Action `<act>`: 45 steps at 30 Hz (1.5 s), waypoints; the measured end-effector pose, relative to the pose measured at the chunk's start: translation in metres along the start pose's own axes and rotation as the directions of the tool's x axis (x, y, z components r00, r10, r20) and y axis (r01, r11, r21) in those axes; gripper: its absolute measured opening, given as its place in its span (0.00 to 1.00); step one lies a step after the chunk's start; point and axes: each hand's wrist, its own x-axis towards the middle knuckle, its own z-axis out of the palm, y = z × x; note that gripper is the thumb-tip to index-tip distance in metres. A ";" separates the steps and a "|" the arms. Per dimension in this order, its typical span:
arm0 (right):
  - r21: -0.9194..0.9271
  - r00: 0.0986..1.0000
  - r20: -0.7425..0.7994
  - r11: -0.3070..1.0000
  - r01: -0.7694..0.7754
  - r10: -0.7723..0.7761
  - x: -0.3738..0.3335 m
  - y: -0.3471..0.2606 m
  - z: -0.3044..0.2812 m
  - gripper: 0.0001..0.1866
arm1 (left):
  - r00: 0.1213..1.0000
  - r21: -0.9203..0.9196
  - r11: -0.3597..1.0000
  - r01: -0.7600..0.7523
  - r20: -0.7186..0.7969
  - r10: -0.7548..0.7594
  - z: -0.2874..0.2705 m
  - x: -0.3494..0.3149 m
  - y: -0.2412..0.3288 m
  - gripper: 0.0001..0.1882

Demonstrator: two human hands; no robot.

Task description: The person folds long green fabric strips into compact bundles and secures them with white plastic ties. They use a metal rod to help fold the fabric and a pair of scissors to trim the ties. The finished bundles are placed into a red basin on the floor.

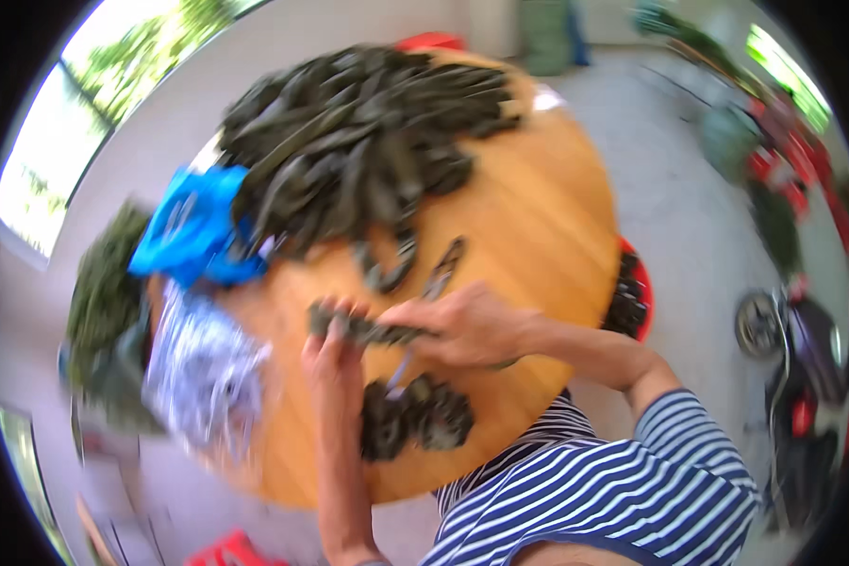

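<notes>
Left hand [332, 347] and right hand [472, 325] closed around green strip [375, 331] — above counter [557, 203]. Dark pile [349, 141] sits at counter's far side.

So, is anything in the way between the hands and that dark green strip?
No, nothing visible. The bare left hand and right hand are both right on the dark green strip. Their hidden undersides can't be checked.
</notes>
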 end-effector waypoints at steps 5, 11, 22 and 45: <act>0.047 0.964 -0.184 0.978 0.203 -0.191 0.010 0.017 0.028 0.24 | 0.961 0.152 0.984 -0.090 0.273 0.046 -0.016 0.004 -0.002 0.21; -0.099 0.917 -0.326 0.973 0.210 -0.231 0.019 0.023 0.076 0.18 | 0.987 0.212 0.968 -0.133 0.117 0.110 0.047 0.017 -0.030 0.17; 0.001 0.848 -0.480 0.967 0.255 -0.223 0.000 0.014 0.046 0.14 | 0.968 0.250 0.966 -0.064 0.250 0.000 0.084 0.037 -0.062 0.16; -0.738 0.711 -0.124 0.543 0.401 -0.692 0.037 0.031 0.015 0.09 | 0.953 0.224 0.971 -0.081 0.302 0.010 0.073 0.045 -0.044 0.14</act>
